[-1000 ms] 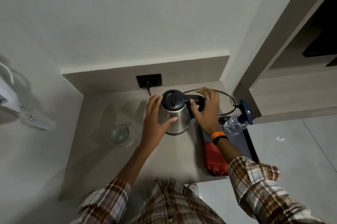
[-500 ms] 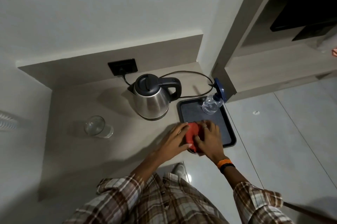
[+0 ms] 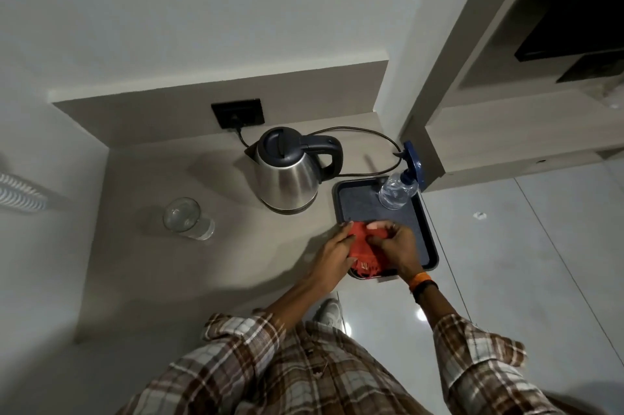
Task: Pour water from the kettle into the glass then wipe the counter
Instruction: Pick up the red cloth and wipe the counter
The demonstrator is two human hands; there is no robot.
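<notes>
A steel kettle [image 3: 288, 178] with a dark lid and handle stands on its base at the back of the grey counter [image 3: 209, 266]. A clear glass [image 3: 187, 219] stands to its left. A red cloth [image 3: 366, 254] lies bunched at the near end of a dark tray [image 3: 366, 203]. My left hand [image 3: 332, 254] grips the cloth's left side and my right hand [image 3: 396, 249] pinches its top right. Part of the cloth is hidden under my fingers.
A clear spray bottle [image 3: 398, 190] with a blue trigger stands at the tray's far right corner. The kettle's cord [image 3: 374, 136] loops to a black wall socket [image 3: 238, 114]. The tray overhangs the counter's right edge above the tiled floor [image 3: 526, 245].
Both hands left the kettle and came down to the red cloth on the tray. They now grip and bunch it. The kettle stands untouched.
</notes>
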